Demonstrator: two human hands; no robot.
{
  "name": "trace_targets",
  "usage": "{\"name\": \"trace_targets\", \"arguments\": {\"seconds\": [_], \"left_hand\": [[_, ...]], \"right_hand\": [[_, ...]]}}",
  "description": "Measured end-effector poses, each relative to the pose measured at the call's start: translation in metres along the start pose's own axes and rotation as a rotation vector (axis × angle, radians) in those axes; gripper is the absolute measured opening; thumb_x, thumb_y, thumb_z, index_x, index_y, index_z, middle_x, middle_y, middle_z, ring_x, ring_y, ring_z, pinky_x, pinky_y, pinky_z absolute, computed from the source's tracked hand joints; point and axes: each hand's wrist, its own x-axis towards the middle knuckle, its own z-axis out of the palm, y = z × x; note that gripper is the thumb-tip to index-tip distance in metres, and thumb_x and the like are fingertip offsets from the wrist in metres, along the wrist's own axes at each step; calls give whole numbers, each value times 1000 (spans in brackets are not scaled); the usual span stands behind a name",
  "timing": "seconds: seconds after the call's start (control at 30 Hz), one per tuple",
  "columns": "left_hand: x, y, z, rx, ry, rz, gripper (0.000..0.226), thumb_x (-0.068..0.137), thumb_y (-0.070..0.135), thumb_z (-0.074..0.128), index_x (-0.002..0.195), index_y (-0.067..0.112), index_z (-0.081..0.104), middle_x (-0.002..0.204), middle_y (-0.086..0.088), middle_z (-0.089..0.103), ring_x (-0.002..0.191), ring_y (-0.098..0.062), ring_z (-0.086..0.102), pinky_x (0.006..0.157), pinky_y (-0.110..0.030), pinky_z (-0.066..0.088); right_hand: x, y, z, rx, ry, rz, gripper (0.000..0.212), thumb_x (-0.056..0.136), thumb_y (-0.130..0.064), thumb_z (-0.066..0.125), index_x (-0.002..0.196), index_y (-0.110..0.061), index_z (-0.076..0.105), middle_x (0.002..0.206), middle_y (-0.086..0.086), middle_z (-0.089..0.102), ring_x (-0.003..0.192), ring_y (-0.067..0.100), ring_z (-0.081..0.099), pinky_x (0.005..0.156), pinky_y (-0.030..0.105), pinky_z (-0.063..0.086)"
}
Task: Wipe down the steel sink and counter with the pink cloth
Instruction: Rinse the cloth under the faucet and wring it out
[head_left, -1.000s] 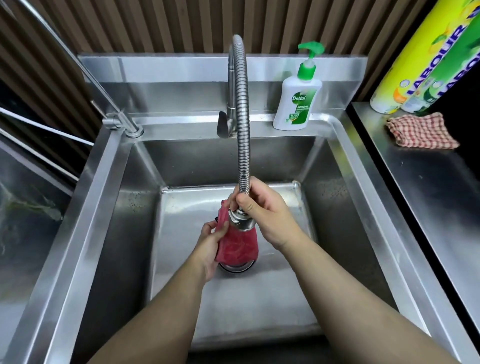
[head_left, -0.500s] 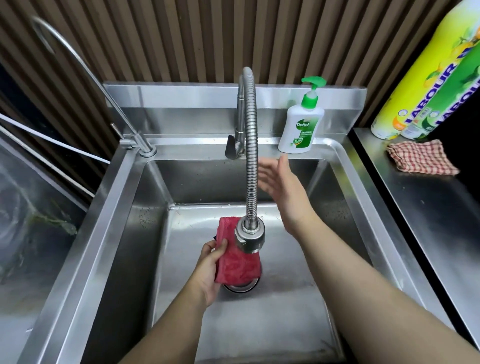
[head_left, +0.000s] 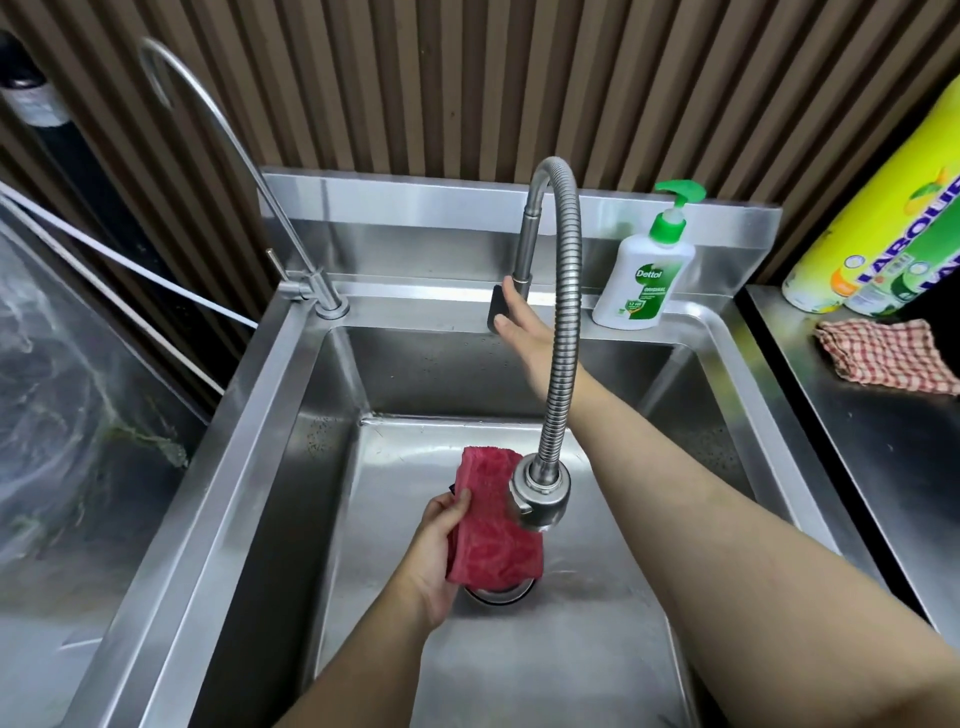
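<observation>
Steel sink (head_left: 291, 467): one deep basin, with a raised rear ledge and splashback.

Left hand (head_left: 436, 551): low in the basin, near its centre. The fingers are curled round the left edge of the pink cloth (head_left: 493, 525), thumb on the upper face. The cloth is folded into a thick pad and held clear of the basin floor, directly over the drain (head_left: 498, 595), of which only the front rim shows.

Flexible tap hose (head_left: 566, 312): rises from the rear ledge and arches forward and down. Its spray head (head_left: 537, 496) hangs in front of the right part of the cloth. Contact between the two cannot be determined.

Right hand (head_left: 519, 327): reached across to the rear ledge, passing behind the hose. The fingers are largely extended at the dark tap lever (head_left: 497, 309), with the thumb at its upper part and a fingertip at its lower end. Whether the lever is gripped or merely touched cannot be determined.

Rear ledge, right end: white soap bottle (head_left: 644, 280) with a green pump, upright. Rear left corner: thin gooseneck tap (head_left: 324, 301).

Desk (head_left: 883, 467), right of the sink: a red checked cloth (head_left: 893, 356) lies crumpled near the rear edge. Behind it, yellow and green rolls (head_left: 883, 223) lean against the wall.
</observation>
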Motion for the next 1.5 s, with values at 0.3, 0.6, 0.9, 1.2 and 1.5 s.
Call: {"name": "trace_targets", "arguments": {"seconds": [0.3,0.6,0.9,1.2,1.5], "left_hand": [[7,-10,5,23,-5,-47,43,69,39,67,102,16,52,87,1,75,80,-17,72,56,-27,54],[11,-11,6,72,-11,-87,32,80,35,63,105,17,54,91,-1,75,82,-18,71,60,-28,53],[9,13,-14,286,-168,-151,43,64,39,70,99,17,56,91,-5,72,85,-23,66,81,-36,47],[0,25,-16,469,-256,-223,64,69,36,72,124,11,50,125,-21,58,113,-38,54,105,-51,33],[-3,28,-5,511,-242,-192,54,69,33,67,118,17,52,116,-17,60,100,-30,58,96,-46,41]], "right_hand": [[11,-8,-1,-133,-43,41,59,95,-34,45,146,-39,16,158,-4,9,144,17,12,118,43,13],[9,-20,-4,-201,-115,16,48,96,-35,41,140,-18,29,152,6,29,141,26,21,110,37,19],[-98,75,-28,-117,-109,494,40,92,-50,44,119,-23,58,114,-6,61,108,14,55,75,23,37],[-122,104,-20,157,-177,569,31,88,-52,49,97,-27,65,85,-8,69,76,7,63,72,26,48],[-121,97,-10,299,-151,488,9,89,-9,57,88,-16,63,67,-5,69,57,8,65,56,22,53]]}}
